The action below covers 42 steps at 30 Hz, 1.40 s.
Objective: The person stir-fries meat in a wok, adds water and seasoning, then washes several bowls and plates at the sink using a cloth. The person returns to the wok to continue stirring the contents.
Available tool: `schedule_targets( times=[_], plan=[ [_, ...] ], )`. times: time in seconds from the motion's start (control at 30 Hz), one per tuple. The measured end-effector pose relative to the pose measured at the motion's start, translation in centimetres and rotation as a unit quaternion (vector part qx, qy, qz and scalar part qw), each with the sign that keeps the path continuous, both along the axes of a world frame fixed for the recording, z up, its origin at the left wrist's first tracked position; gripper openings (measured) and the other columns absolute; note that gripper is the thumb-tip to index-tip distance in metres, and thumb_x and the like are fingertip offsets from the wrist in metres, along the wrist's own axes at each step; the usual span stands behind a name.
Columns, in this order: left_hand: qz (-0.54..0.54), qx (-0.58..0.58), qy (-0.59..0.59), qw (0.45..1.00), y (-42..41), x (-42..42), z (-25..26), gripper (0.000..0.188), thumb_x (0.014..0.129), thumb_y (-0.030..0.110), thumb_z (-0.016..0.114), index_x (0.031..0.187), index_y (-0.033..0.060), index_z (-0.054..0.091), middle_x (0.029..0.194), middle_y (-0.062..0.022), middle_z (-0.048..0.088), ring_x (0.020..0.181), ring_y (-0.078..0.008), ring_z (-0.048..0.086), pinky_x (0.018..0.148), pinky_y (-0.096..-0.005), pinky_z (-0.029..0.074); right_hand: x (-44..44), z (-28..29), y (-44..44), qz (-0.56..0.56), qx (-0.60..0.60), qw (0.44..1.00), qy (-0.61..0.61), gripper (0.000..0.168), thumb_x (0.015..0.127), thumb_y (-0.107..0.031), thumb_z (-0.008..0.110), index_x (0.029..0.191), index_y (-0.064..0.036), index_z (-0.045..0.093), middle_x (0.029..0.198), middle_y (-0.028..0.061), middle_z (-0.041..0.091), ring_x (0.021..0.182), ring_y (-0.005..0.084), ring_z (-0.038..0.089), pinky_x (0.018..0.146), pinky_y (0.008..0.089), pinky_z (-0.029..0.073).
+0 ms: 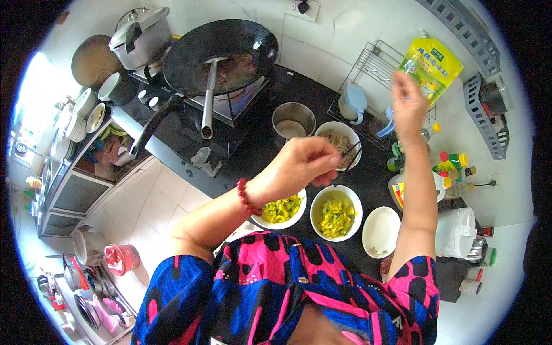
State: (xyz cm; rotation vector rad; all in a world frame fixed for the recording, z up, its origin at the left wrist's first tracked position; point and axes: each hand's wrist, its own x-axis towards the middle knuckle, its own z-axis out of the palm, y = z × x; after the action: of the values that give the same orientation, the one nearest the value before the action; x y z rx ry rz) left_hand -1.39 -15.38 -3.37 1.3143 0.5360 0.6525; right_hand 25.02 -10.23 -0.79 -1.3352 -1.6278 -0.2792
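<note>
My left hand [308,160], with a red bead bracelet [246,197] at its wrist, hovers over the counter with curled fingers. Thin dark sticks [353,148], possibly chopsticks, show beside its fingertips across a bowl of brownish food [338,134]; whether the hand holds them is unclear. Below it are two white bowls of chopped yellow-green vegetables [282,210], the second bowl [336,214] to the right. My right hand [409,105], blurred and with fingers drawn together, is raised before a yellow seasoning pouch [435,60]. A blue handle [385,125] shows just left of its wrist.
A black wok [220,56] holding a metal spatula [210,95] sits on the stove, its handle jutting frontward. Behind it stands a pressure cooker [142,36]. A steel pot [294,120], a blue-lidded jar [354,101], a white dish [381,232] and several bottles [448,161] crowd the counter.
</note>
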Motion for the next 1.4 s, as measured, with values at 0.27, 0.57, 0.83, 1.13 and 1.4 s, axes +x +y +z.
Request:
schedule_targets(
  times=[0.27,0.57,0.83,1.13,1.4],
  plan=[
    [0.176,-0.221,-0.037,0.958,-2.0,-14.5,-7.0,0.013,0.088,0.006,0.047,0.097,-0.0014,0.054,0.077,-0.0074,0.059,0.065,-0.0154,0.056,0.06,-0.0262,0.047,-19.5,-3.3,1.1,0.298,-0.113,0.909,-0.269,0.054,0.073,-0.008,0.063,0.124,-0.004,0.043,0.096,0.0138,0.058,0.085,0.0294,0.058,0.075,0.0381,0.047],
    [0.318,-0.284,-0.106,0.898,-1.8,-25.3,-9.7,0.013,0.084,0.004,0.051,0.094,-0.0015,0.055,0.075,-0.0076,0.058,0.063,-0.0138,0.054,0.057,-0.0239,0.044,-27.8,-5.4,4.6,0.222,-0.038,0.9,-0.374,0.035,0.073,-0.016,0.064,0.106,-0.01,0.055,0.072,0.004,0.052,0.066,0.0195,0.055,0.061,0.0319,0.039],
    [0.283,-0.283,-0.12,0.908,1.0,-29.1,-11.2,0.01,0.088,0.007,0.048,0.095,0.0014,0.053,0.076,-0.0067,0.059,0.063,-0.012,0.054,0.06,-0.0242,0.046,-27.7,-0.1,3.2,0.245,-0.051,0.917,-0.311,0.027,0.069,-0.001,0.065,0.094,-0.006,0.058,0.076,0.0088,0.056,0.066,0.0241,0.056,0.058,0.0348,0.043],
    [0.284,-0.302,-0.166,0.895,3.6,-30.2,-12.4,0.011,0.087,0.009,0.052,0.093,0.001,0.056,0.076,-0.0075,0.059,0.065,-0.0141,0.057,0.059,-0.0255,0.047,-27.4,5.3,0.7,0.161,-0.109,0.979,-0.065,0.019,0.077,-0.003,0.064,0.096,-0.004,0.062,0.077,0.0044,0.061,0.065,0.0094,0.057,0.058,0.0208,0.044],
    [0.227,-0.346,-0.248,0.876,5.2,-30.6,-8.9,0.047,0.093,0.043,0.036,0.101,-0.0004,0.052,0.076,-0.0135,0.059,0.06,-0.0178,0.056,0.056,-0.0278,0.046,-27.3,3.5,1.5,0.134,-0.14,0.977,0.084,0.017,0.079,-0.003,0.064,0.096,-0.002,0.062,0.073,0.0001,0.06,0.065,0.0031,0.052,0.056,0.0181,0.042]
  ],
)
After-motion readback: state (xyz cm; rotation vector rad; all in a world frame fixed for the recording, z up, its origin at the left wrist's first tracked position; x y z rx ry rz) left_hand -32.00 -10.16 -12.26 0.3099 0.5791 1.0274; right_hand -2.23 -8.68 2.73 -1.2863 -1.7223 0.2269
